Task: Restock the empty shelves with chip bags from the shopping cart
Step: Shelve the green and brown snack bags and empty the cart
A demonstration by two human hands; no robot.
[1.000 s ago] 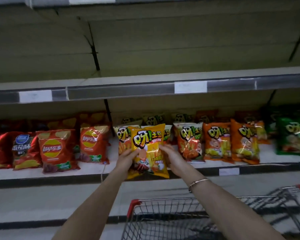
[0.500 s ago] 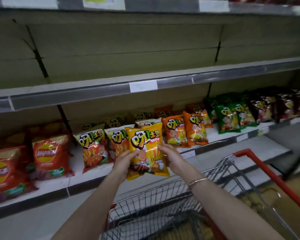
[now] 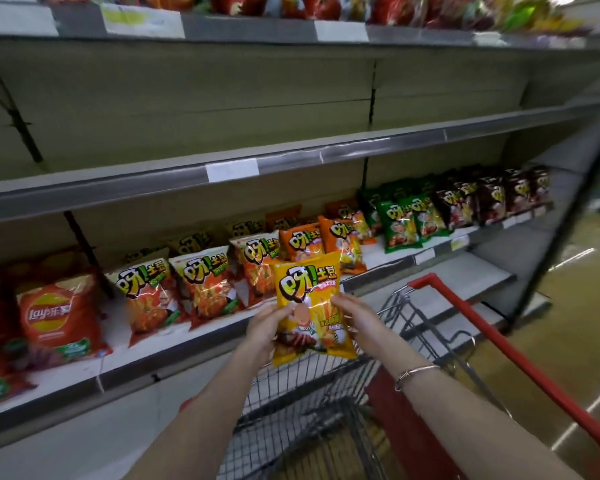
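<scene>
A supermarket aisle with long metal shelving is shown. Nearest, a wire shopping cart (image 3: pixel 326 410) with a red handle is seen below two bare forearms. A yellow chip bag (image 3: pixel 309 306) is gripped upright above the cart by the left hand (image 3: pixel 265 325) and right hand (image 3: pixel 355 318). Beyond, the stocked shelf (image 3: pixel 194 341) is lined with orange, red and green bags.
</scene>
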